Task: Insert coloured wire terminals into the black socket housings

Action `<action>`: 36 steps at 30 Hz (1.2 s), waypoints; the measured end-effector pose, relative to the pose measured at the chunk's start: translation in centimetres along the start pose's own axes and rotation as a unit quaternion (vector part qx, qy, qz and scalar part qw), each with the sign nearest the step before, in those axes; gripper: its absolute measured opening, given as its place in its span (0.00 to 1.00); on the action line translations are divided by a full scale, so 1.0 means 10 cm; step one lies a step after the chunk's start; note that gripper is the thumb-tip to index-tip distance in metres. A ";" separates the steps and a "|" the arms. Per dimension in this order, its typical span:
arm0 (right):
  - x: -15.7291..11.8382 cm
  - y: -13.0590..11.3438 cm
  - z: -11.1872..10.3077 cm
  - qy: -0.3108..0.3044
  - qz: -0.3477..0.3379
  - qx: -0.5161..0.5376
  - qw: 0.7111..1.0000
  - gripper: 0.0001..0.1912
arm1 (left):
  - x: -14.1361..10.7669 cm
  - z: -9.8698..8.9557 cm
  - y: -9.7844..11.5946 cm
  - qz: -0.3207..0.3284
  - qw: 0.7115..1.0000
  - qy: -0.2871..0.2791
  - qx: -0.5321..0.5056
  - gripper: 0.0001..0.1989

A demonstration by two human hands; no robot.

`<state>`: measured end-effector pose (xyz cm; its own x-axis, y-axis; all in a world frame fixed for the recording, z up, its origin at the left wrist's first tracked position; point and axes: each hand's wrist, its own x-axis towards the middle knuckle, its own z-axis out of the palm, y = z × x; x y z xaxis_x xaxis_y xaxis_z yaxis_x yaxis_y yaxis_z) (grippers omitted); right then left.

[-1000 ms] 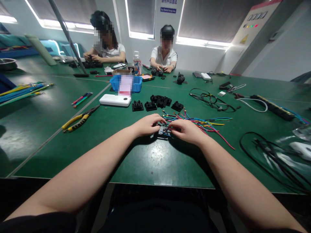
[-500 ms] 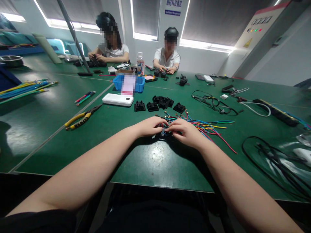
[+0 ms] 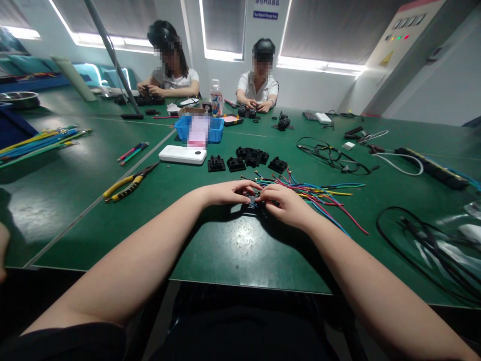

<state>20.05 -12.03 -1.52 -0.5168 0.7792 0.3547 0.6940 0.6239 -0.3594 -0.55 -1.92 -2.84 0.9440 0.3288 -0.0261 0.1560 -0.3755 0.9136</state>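
Just in front of me on the green table, a small black plastic part [image 3: 250, 210] lies between my two hands, mostly hidden by the fingers. My left hand [image 3: 231, 193] grips its left side, thumb toward me and fingers curled over the back. From the right, my right hand [image 3: 283, 201] pinches at the same part with bent fingers, its fingertips nearly meeting the left ones. Behind and right of my hands spreads a loose bunch of coloured wires [image 3: 330, 193] with metal ends. Several black plastic bases [image 3: 251, 156] stand in a group beyond my fingers.
Yellow-handled pliers [image 3: 130, 184] lie to the left, near a white power bank-like box [image 3: 183, 154] and a blue bin [image 3: 216, 131]. Black cables [image 3: 409, 245] coil at the right. Two people [image 3: 259, 85] sit working across the table. More wires [image 3: 41, 140] lie far left.
My left hand has shifted slightly, its thumb and fingers a little wider apart around the black part. My right hand stays at the part. Someone's skin now shows at the left edge.
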 end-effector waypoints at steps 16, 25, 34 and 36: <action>0.00 0.00 -0.07 -0.006 -0.046 0.035 0.998 0.18 | 0.02 0.00 0.00 -0.013 0.998 -0.004 -0.054 0.27; -0.01 -0.01 -0.11 -0.011 0.017 0.011 1.000 0.13 | -0.02 0.01 0.07 -0.014 1.000 0.005 0.007 0.33; -0.02 0.05 -0.12 0.090 0.146 -0.013 0.985 0.12 | 0.02 0.13 0.14 0.012 0.977 0.112 0.181 0.21; -0.02 0.05 -0.12 0.094 0.183 0.046 0.978 0.17 | 0.02 0.14 0.17 0.039 0.981 0.122 0.144 0.21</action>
<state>21.08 -11.90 -0.72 -0.1359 0.9319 0.3363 0.7623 0.3152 -0.5653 0.33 -3.71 -1.91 0.8646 0.4729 0.1696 0.1945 -0.6264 0.7549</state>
